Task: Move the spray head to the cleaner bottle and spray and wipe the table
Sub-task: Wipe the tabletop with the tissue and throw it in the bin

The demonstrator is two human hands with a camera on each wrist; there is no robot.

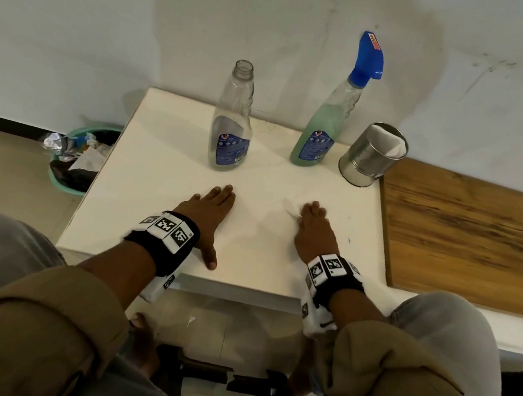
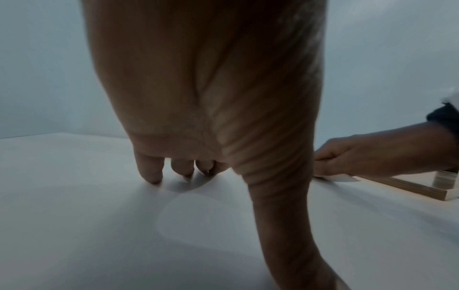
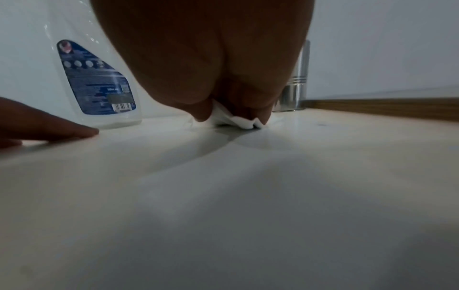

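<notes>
The cleaner bottle [image 1: 320,135], holding pale green liquid, stands at the back of the white table [image 1: 158,164] with the blue spray head [image 1: 369,57] on it. Left of it stands a clear bottle [image 1: 232,121] with an open neck and no cap; in the right wrist view this clear bottle [image 3: 99,78] is at the left. My left hand [image 1: 214,206] lies flat on the table, fingers straight, in front of the clear bottle. My right hand [image 1: 313,219] presses a white tissue [image 3: 238,119] on the table, fingers curled round it.
A metal can [image 1: 372,154] with white tissue inside stands at the back right, beside the cleaner bottle. A wooden board [image 1: 468,231] adjoins the table's right edge. On the floor to the left sits a green bin [image 1: 82,157] full of rubbish. A wall rises behind the table.
</notes>
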